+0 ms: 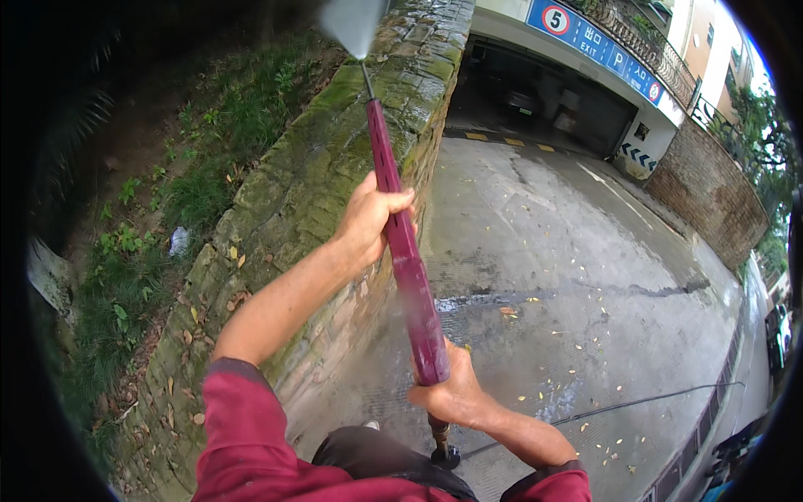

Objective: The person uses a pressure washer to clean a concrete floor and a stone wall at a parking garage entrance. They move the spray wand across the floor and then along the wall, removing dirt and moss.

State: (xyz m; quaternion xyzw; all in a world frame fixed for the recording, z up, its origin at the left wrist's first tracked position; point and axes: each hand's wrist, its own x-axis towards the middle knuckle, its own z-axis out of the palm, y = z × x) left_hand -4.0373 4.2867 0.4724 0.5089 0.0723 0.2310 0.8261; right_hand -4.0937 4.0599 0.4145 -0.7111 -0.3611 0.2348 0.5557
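Observation:
A long dark-red pressure washer gun (406, 259) runs from near my waist up toward the top of the view. My left hand (368, 219) is wrapped round its middle, thumb across the top. Behind it, my right hand (454, 386) grips the rear end, where the handle is mostly hidden by the fingers. From the thin metal nozzle tube a white fan of water spray (355, 27) spreads over the stone wall (293, 180). The wall's top is mossy, wet and dark near the spray, with dry leaves on its nearer part.
A black hose (615, 407) trails right across the concrete ramp (535, 251). Grass and weeds (201, 184) grow left of the wall. Ahead is a garage entrance (544, 96) under a blue sign (595, 48), with a dark car (523, 102) inside. A drain grate (698, 439) edges the right side.

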